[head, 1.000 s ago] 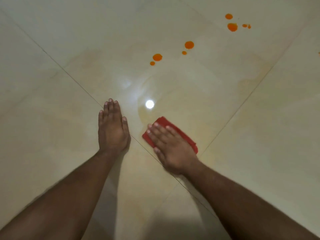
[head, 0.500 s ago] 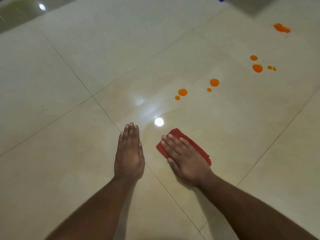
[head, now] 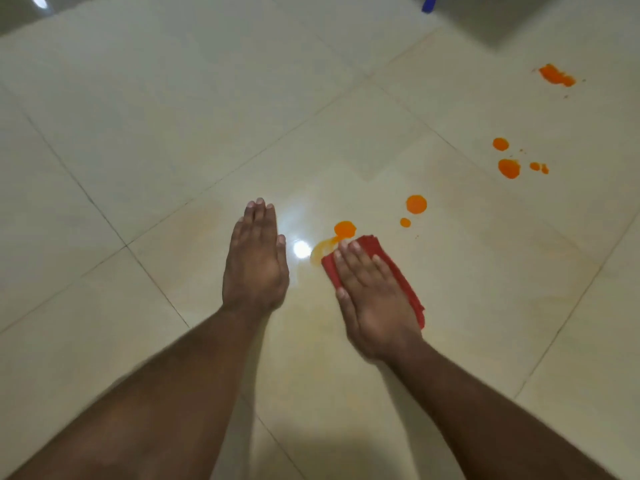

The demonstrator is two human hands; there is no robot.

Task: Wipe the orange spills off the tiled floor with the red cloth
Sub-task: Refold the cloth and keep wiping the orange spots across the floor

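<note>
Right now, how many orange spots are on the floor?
8: smeared orange spot by the red cloth, two beyond, four right, one far. Cloth may hide more.

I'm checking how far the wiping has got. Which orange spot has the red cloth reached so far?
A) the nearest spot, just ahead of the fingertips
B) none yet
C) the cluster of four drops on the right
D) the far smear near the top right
A: the nearest spot trails a smeared streak back to the red cloth under the flat right hand.
</note>
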